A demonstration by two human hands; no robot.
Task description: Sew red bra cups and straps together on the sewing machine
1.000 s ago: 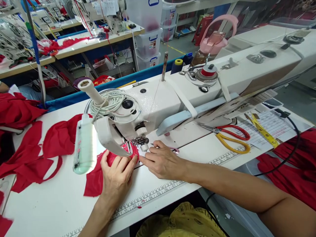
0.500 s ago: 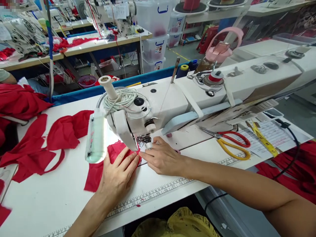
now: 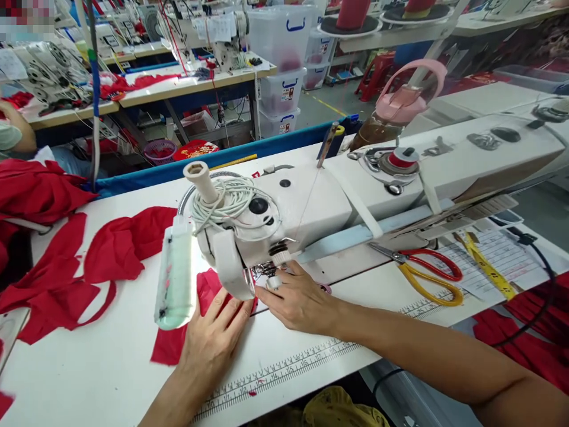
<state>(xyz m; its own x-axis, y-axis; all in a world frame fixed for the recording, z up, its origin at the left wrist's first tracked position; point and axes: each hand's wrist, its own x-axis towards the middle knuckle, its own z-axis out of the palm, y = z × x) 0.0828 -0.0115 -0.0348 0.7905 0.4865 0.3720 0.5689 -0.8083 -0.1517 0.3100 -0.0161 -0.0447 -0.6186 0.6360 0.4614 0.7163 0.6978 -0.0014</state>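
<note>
My left hand (image 3: 217, 335) lies flat, its fingers spread, on a piece of red fabric (image 3: 169, 345) on the sewing machine table. The fabric runs under the head of a white sewing machine (image 3: 311, 193). Close to the needle area, my right hand (image 3: 302, 302) is closed with curled fingers. Its fingertips are at the fabric's right edge, and what lies between them is hidden by the hand and the machine head. A lit lamp (image 3: 175, 279) hangs left of the machine head, over the fabric.
Scissors (image 3: 431, 284) with red and yellow handles lie right of my right hand, by a yellow tape measure (image 3: 491, 273). More red pieces (image 3: 128, 243) spread at left. A pink-lidded bottle (image 3: 395, 107) stands behind the machine. A co-worker's arm (image 3: 18, 127) shows far left.
The whole view has shifted, so the machine sits slightly lower and further right. Both hands stay by the needle; the machine head now covers more of the fabric near my fingertips.
</note>
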